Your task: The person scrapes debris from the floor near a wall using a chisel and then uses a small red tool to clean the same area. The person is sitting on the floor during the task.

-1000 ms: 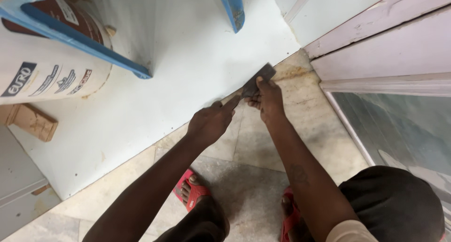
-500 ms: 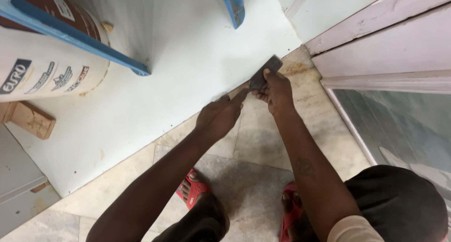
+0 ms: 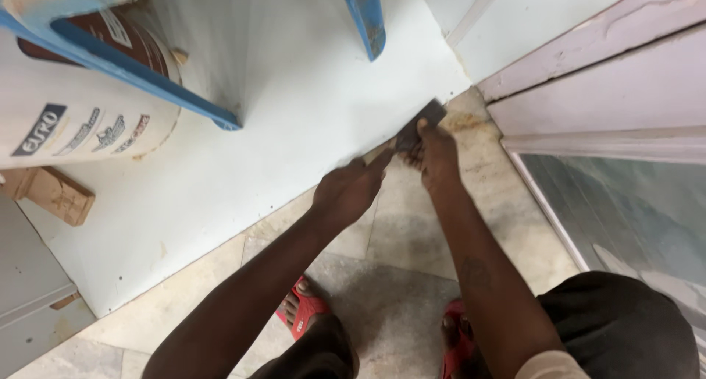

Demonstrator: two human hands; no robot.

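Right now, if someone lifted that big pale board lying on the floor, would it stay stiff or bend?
The pale board looks thin at its edge and very wide, so it would probably flex if lifted. A large bucket rests on it, so it likely won't slide easily. The scraper pressing its edge suggests a firm surface.

White labelled bucket (image 3: 81, 107), upper left
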